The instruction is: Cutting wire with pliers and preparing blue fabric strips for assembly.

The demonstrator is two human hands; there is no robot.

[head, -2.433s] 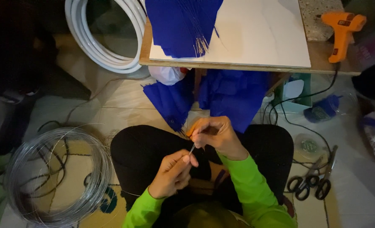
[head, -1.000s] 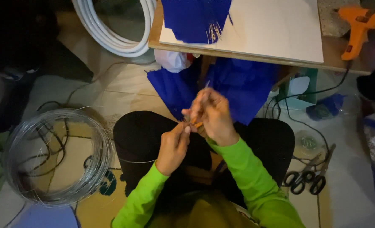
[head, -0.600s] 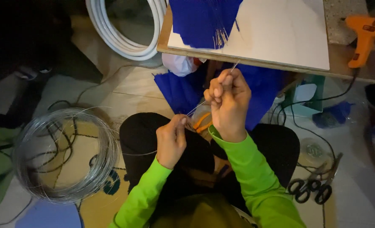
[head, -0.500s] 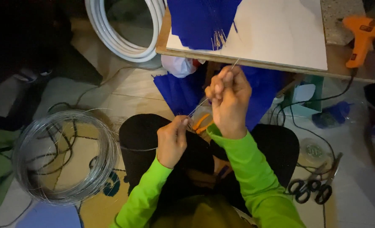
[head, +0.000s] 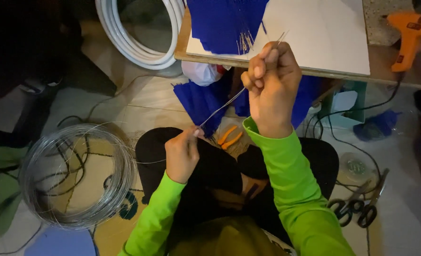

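In the head view, the right hand (head: 272, 87) is raised at the upper centre of the frame, its fingers pressed together around a thin wire (head: 222, 106). The wire runs down and left to the left hand (head: 182, 154), whose fingers pinch its lower end above the lap. I judge the stretched wire may slip from either pinch and spring, or its free tip near the white board (head: 324, 35) may prick. The wire coil (head: 75, 175) at lower left could tangle.
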